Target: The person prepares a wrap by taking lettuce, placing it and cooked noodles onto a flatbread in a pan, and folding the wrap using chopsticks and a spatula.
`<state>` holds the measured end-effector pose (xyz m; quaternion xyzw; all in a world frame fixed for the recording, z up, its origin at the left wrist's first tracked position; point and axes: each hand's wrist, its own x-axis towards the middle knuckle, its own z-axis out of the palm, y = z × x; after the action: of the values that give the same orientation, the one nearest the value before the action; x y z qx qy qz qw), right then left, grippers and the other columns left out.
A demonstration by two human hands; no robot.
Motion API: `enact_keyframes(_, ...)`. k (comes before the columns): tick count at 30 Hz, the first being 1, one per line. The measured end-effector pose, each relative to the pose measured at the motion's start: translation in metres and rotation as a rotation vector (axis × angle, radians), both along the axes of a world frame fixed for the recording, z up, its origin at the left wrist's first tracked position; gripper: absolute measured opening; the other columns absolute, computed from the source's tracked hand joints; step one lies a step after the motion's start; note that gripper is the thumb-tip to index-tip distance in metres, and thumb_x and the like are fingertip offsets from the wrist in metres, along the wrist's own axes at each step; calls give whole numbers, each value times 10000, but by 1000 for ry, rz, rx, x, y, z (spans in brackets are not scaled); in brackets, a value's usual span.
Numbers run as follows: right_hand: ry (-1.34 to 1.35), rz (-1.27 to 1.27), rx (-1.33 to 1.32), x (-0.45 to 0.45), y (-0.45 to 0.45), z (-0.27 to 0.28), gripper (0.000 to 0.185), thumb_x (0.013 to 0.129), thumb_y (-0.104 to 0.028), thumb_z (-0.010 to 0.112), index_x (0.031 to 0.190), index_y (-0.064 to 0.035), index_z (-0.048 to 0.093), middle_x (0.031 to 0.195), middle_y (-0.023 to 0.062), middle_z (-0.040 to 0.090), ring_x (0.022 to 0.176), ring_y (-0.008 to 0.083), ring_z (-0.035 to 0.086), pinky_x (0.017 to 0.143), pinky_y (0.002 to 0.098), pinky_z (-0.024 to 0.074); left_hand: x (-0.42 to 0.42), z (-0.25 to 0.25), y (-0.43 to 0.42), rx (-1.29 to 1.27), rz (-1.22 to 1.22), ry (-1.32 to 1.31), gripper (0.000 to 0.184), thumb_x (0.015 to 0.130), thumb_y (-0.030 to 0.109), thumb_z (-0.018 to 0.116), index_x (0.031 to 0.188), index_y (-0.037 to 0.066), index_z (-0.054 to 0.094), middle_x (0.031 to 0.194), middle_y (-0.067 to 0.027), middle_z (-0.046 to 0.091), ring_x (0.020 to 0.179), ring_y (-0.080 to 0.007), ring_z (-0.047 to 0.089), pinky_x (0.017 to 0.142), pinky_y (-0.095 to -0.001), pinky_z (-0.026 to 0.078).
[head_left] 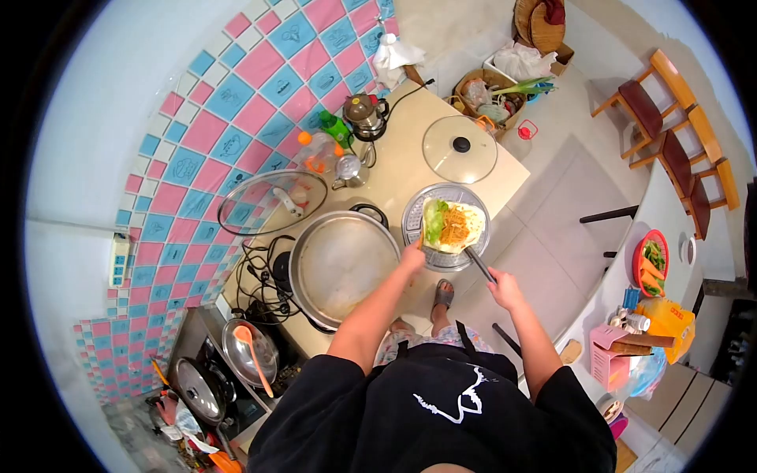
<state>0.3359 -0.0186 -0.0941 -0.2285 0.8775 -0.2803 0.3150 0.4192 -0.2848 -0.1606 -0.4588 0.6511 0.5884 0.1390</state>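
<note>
A flatbread (474,219) lies open on a round perforated metal tray (408,229), with green lettuce (432,225) and orange-brown shredded filling (455,227) on it. My left hand (413,257) is closed at the tray's near left edge, by the lettuce; what its fingers grip is too small to make out. My right hand (505,290) is wrapped round the dark handle of a utensil (479,264). The far end of this utensil touches the near edge of the flatbread, and its head is hidden there.
Left of the tray stands a wide pan (344,268) with a pale surface. One glass lid (461,150) lies behind the tray; another glass lid (272,202) leans near the tiled wall. Tangled cords (264,284) lie beside the pan. A white table (603,288) with a red basket (651,264) is at right.
</note>
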Motion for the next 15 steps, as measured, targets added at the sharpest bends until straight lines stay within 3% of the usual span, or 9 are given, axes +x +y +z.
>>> enact_keyframes(7,32,95,28,-24,-1,17,388,731,-114,612,1103,-18,561,912,227,605,845,373,588,758,413,471,3,-9,2,-141,55,151,480,727,-11,386,1162,104,553,935,-192,620,869,-295,599,733,-375,460)
enact_keyframes(10,20,160,122,-35,3,29,328,735,-131,620,1044,-28,583,883,217,607,845,373,583,757,425,464,2,3,4,-146,-20,-31,475,730,-11,389,1164,96,551,948,-203,616,899,-308,593,744,-372,458)
enact_keyframes(12,26,192,177,-39,7,35,293,737,-137,622,1009,-31,594,869,213,608,847,373,580,758,429,461,4,-2,6,-148,31,-5,496,777,-2,326,1192,152,551,720,-96,580,457,-189,470,367,-332,352)
enact_keyframes(13,4,192,210,-41,9,39,266,739,-138,621,980,-26,599,865,213,608,852,372,579,757,430,459,5,0,7,-145,29,-5,496,777,-2,326,1192,152,551,720,-96,580,457,-189,470,367,-332,352)
enact_keyframes(15,-15,192,245,-40,13,49,241,741,-138,621,950,-20,604,861,213,607,857,370,577,756,431,457,7,9,7,-104,23,-66,480,732,-3,386,1174,102,542,934,-219,607,825,-332,603,674,-387,470)
